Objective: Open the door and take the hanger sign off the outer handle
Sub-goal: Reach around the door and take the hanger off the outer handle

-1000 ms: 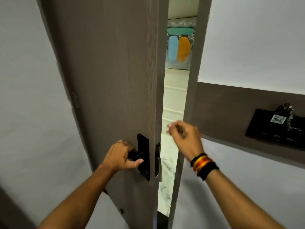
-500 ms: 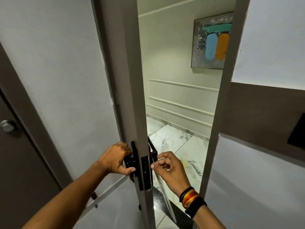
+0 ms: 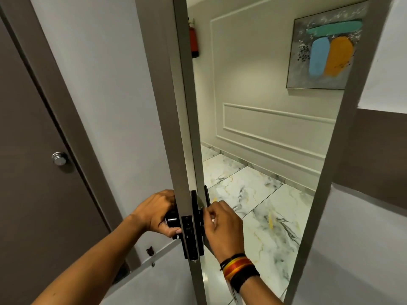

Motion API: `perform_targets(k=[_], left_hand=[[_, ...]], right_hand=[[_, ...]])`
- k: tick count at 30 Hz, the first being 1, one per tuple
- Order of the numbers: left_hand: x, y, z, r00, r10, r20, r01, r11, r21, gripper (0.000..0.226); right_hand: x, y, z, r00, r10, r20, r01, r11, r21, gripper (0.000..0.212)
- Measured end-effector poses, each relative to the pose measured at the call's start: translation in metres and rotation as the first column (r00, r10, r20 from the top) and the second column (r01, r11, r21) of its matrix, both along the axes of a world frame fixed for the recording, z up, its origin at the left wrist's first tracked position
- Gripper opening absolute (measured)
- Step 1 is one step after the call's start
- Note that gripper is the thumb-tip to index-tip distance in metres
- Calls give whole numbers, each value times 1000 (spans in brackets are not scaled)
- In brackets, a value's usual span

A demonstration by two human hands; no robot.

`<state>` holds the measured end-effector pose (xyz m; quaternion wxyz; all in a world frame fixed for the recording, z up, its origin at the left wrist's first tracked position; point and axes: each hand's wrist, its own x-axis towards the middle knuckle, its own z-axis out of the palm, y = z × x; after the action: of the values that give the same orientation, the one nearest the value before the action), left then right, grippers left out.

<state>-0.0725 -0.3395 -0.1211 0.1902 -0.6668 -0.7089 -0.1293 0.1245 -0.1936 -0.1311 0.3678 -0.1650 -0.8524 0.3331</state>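
Observation:
The grey door stands open and I see it edge-on in the middle of the view. My left hand is wrapped around the black inner handle. My right hand is on the door's outer side, level with the black outer handle plate, fingers pinched together. The hanger sign shows only as a thin dark edge under that hand; the rest is hidden by hand and door. The black latch plate sits between both hands.
A brown door with a round metal knob is on the left. The grey door frame rises on the right. Beyond lie a marble corridor floor, a painting and a red fire extinguisher.
The door has swung from a narrow gap to wide open. My right hand went from the gap around to the outer handle and closed there. My left hand kept its hold on the inner handle.

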Motion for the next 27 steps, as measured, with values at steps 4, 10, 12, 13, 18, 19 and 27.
perform_targets(k=[4, 10, 12, 13, 18, 19, 27], left_hand=[[3, -5, 5, 1000, -24, -15, 25, 999, 34, 62], [-12, -5, -5, 1000, -9, -2, 9, 1000, -11, 71], [-20, -3, -14, 999, 26, -18, -27, 998, -57, 84], [-23, -3, -18, 999, 42, -28, -44, 996, -79, 89], [-32, 10, -24, 999, 51, -14, -52, 989, -142, 93], [-31, 14, -24, 999, 43, -18, -45, 989, -142, 93], [-28, 56, -13, 993, -81, -84, 73, 992, -101, 87]], right_hand=[[-25, 21, 20, 990, 32, 135, -20, 996, -85, 10], [-73, 53, 53, 933, 35, 359, -107, 978, 182, 61], [-86, 67, 59, 911, -5, 412, -111, 960, 258, 60], [-90, 74, 62, 902, -35, 431, -107, 948, 300, 50], [-80, 111, 74, 777, -156, 610, -181, 873, 453, 31], [-73, 119, 77, 752, -188, 632, -204, 845, 495, 26], [1, 169, 92, 690, -483, 539, -100, 674, 732, 20]])
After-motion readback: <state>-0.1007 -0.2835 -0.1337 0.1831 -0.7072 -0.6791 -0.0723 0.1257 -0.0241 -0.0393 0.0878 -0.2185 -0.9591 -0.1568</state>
